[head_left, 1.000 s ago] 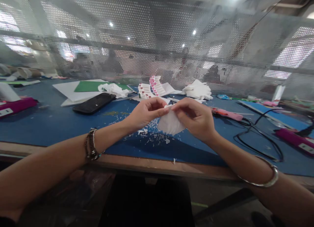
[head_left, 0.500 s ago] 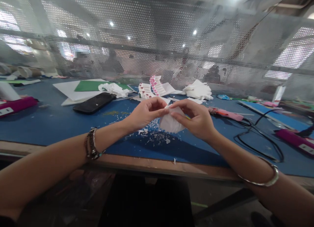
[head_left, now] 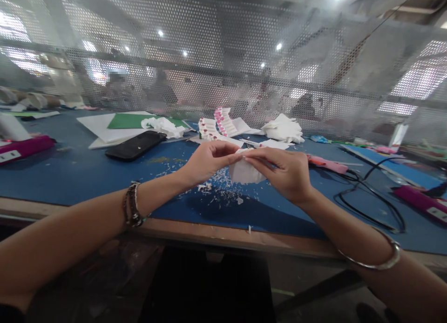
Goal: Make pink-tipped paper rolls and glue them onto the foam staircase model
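1. White piece, thin and paper-like, lower edge faintly wavy; it hangs between our two hands, above the tabletop and clear of it.
2. Left hand: thumb and fingers brought together on the piece's upper left edge. Right hand: thumb and forefinger nearly flat together, pinching the top edge close beside the left fingertips. Exactly how the fold sits under our fingers, we cannot tell.
3. Tabletop: smooth blue, scuffed, with a wooden front edge. Fine white shreds are strewn below the piece.
4. Behind our hands: pleated strips, ribbed white with pink and dark red along the edges; to their right, a ruffled white heap, soft-looking and layered.
5. Left side: black phone-like slab, flat with rounded corners; crumpled white paper partly over a flat green sheet.
6. Right side: pink-handled tool, and a glossy black cable looped on the blue.
7. Against half a second ago: our right fingers, then bent and spread over the piece, are now straighter and closed at its top edge. Less of the piece hangs below the grip than a second ago. Slab and strips lie as before.
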